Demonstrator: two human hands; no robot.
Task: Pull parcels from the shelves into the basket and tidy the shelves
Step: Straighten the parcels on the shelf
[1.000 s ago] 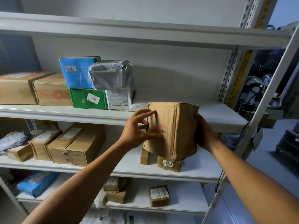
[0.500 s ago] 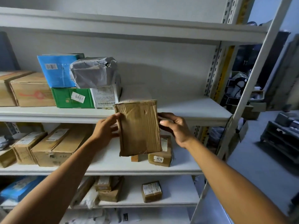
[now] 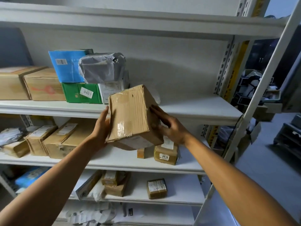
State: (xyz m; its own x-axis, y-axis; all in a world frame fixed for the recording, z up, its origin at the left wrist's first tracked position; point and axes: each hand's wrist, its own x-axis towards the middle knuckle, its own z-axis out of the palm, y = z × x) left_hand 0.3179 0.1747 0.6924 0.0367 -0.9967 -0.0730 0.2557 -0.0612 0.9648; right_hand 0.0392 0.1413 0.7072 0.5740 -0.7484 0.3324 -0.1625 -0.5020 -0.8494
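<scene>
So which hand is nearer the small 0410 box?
Right. The right hand hovers just above the 0410 box; the left hand is farther left, across the held box.

middle shelf (image 3: 195, 110) bare at right, stacked parcels (image 3: 91, 79) crowding left

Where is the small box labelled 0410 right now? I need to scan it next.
The small box labelled 0410 sits on the second shelf, right of centre in the head view, beside a small wooden block, below the right hand.

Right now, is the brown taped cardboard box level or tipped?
Tipped: the brown taped cardboard box leans, one corner up, held between both hands.
</scene>
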